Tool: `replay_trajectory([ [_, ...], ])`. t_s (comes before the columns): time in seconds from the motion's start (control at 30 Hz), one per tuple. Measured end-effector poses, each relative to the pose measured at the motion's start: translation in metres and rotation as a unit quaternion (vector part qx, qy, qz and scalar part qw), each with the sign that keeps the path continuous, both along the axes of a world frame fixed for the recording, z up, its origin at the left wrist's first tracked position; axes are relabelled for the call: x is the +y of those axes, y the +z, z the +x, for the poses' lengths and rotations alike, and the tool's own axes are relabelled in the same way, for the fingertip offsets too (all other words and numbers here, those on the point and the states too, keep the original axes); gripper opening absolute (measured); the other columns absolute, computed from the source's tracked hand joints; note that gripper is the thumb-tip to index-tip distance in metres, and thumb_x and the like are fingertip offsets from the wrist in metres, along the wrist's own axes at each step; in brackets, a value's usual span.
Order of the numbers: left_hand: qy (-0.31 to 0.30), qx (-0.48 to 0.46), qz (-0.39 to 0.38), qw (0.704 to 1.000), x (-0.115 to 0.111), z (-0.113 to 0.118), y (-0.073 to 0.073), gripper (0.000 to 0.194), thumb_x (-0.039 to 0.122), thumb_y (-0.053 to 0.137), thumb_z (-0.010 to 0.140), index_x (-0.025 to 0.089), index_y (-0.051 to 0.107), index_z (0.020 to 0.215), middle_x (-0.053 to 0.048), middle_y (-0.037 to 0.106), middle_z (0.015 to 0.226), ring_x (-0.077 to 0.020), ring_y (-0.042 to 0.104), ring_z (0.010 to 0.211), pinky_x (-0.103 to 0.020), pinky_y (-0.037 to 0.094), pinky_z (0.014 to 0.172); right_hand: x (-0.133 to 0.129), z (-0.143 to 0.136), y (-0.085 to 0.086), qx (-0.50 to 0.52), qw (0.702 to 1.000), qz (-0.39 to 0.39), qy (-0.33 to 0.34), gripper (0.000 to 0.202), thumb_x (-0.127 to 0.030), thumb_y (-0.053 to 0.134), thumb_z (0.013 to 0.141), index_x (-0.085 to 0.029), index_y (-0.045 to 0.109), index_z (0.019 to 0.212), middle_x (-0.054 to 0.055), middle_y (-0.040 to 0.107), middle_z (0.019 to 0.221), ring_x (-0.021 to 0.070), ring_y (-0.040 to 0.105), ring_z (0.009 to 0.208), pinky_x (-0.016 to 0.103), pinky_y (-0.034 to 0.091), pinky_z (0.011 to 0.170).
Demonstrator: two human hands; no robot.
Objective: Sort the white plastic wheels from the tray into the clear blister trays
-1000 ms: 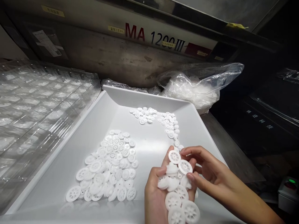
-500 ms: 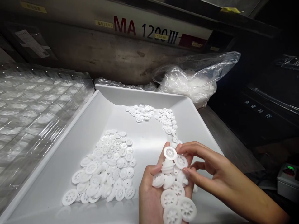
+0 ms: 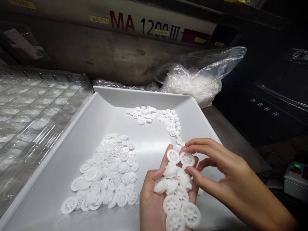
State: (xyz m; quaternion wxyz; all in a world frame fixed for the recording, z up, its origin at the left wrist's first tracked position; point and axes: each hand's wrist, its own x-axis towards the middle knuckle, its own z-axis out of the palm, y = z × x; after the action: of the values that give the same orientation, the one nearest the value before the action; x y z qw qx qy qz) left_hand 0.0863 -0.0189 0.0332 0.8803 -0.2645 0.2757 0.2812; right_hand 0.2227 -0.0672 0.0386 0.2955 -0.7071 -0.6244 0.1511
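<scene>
My left hand [image 3: 152, 197] is cupped palm up over the tray's near right part, with several white plastic gears [image 3: 171, 204] piled on the palm and fingers. Some lie flat and show spokes; others are tilted with toothed edges. From the right, my right hand [image 3: 225, 171] reaches over the pile, its thumb and forefinger at the edges of one spoked gear [image 3: 187, 159] near the left fingertips. Another gear [image 3: 173, 156] lies just left of it. Inside the light grey tray [image 3: 154, 141], a large heap of gears [image 3: 106, 176] spreads on the left.
More gears [image 3: 144, 114] lie along the tray's back and right side. Clear plastic trays with pockets [image 3: 36, 106] are stacked at left. Behind the tray stands a clear bag [image 3: 192, 83] of white contents, before a machine panel [image 3: 101, 48]. A control box [image 3: 297, 179] is at far right.
My right thumb and forefinger have shifted the spoked gear slightly up, apart from the pile below. The whole view has moved a little, so the tray appears further left.
</scene>
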Motion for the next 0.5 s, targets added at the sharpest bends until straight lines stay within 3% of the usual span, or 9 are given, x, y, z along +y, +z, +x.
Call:
replay_trajectory([
  [0.23,0.002,0.006,-0.019,1.0,0.001,0.0,-0.002,0.05,0.017,0.051,0.081,0.022,0.058,0.13,-0.012,0.07,0.119,-0.0299,0.066,0.11,-0.035,0.053,0.091,-0.007,0.003,-0.005,0.023,0.999,-0.028,-0.002,0.029,-0.031,0.059,0.094,-0.042,0.055,0.12,-0.006,0.05,0.128,0.0137,0.057,0.108,0.02,0.058,0.075],
  [0.5,-0.002,-0.024,0.009,1.0,0.0,-0.002,-0.012,0.05,0.019,0.051,0.081,0.022,0.058,0.13,-0.014,0.068,0.124,-0.0311,0.061,0.118,-0.036,0.051,0.095,-0.014,0.005,-0.007,0.032,0.999,-0.008,0.001,0.036,-0.031,0.06,0.094,-0.036,0.051,0.128,-0.001,0.05,0.129,0.0164,0.055,0.112,0.024,0.056,0.082],
])
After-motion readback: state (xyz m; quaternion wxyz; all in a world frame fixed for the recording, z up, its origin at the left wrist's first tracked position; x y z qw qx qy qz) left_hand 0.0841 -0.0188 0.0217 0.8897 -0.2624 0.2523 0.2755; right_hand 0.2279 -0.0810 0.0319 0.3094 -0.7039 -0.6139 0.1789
